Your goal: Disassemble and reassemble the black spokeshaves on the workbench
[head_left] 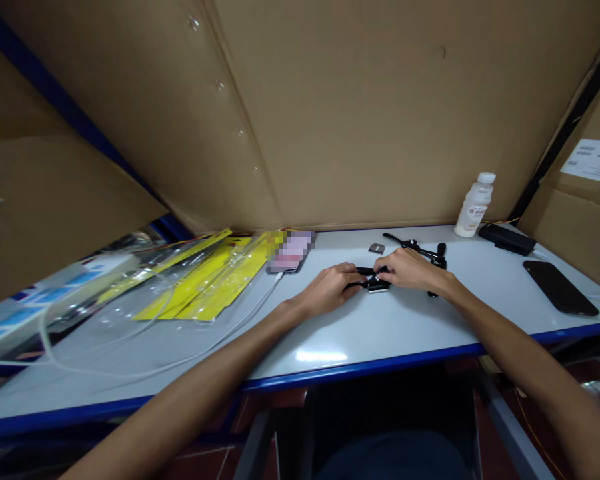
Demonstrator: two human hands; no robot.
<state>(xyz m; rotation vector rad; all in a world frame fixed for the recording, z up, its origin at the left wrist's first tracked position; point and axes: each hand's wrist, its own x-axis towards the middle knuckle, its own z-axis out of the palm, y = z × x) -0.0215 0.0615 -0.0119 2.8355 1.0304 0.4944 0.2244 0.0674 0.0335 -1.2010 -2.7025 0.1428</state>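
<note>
My left hand (337, 283) lies low over the table with its fingers closed on the left end of a black slim-armed object (373, 283). A pale strip shows along the near edge of that object, and its exact kind is unclear. From the right, my right hand (405, 268) pinches the same object near its middle, fingers bent over it. Just behind and beside my right hand lie more black slim-armed pieces (427, 252), partly covered by the hand. A small dark grey flat piece (377, 248) rests on the table behind both hands.
Yellow cards in clear packaging (205, 280) lie at left, beside a phone (293, 252) on a white cable (230, 330). A white bottle (475, 205), a black box-like device (507, 239) and a dark phone (560, 288) are at right. Cardboard walls (360, 120) enclose the table (330, 340).
</note>
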